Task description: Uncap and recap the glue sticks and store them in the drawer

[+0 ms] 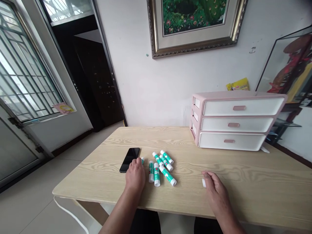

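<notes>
My left hand (136,175) is closed beside the phone, its fingers curled around a glue stick (142,160); only a green-and-white end of that stick shows past the fingertips. On the right of the table, my right hand (216,190) is closed too. A white end of what looks like another glue stick (204,183) pokes out under its thumb, the rest hidden by the hand. Between the hands lie several green-and-white glue sticks (156,175), some side by side, others slanted and touching. A black phone (130,158) rests flat just left of my left hand.
The light wooden table (185,198) has its front edge close to my legs. A pink-and-white drawer unit (234,125) stands at the back right, with a yellow packet (239,84) behind its top. A white cable (70,213) hangs at the left. A framed picture (195,48) is on the wall.
</notes>
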`<state>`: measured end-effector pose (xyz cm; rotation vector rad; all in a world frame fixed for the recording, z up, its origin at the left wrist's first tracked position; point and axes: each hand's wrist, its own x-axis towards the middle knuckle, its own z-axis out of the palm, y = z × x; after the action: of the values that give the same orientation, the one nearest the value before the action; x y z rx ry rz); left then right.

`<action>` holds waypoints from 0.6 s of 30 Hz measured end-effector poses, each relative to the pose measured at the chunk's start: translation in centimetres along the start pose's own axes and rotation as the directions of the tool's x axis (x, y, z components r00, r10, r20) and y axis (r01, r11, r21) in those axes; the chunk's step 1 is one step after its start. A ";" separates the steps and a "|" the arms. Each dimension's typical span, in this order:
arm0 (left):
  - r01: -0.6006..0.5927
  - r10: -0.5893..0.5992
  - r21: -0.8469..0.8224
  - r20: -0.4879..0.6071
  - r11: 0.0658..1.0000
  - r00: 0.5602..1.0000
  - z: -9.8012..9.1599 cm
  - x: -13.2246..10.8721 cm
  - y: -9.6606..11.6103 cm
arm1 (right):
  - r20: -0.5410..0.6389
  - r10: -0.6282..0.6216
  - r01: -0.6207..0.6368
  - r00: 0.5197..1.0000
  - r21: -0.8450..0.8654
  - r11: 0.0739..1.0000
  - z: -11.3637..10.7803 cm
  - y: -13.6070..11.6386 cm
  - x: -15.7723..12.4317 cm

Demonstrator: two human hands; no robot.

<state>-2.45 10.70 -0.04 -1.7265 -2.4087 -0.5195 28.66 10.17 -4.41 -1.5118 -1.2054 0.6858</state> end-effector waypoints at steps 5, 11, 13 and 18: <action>-0.017 0.018 0.050 -0.021 0.999 1.000 -0.1 0.1 -0.3 | -0.028 0.047 -0.046 0.999 0.024 0.999 0.1 -0.5 -0.2; -0.088 0.088 0.006 -0.075 0.996 0.993 0.1 -0.5 -0.4 | -0.021 0.011 -0.010 1.000 0.026 1.000 0.3 0.1 0.0; -0.107 0.104 -0.035 -0.067 0.994 0.992 0.1 -0.8 -0.1 | -0.016 0.006 -0.006 1.000 0.020 1.000 0.3 0.3 0.0; -0.079 0.085 -0.141 0.035 0.987 0.996 0.5 -1.1 0.6 | -0.006 -0.004 0.004 1.000 0.029 1.000 0.3 0.4 0.0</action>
<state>-1.45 10.03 -0.71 -1.9008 -2.3684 -0.6616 28.54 10.33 -4.88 -1.4860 -1.1892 0.6933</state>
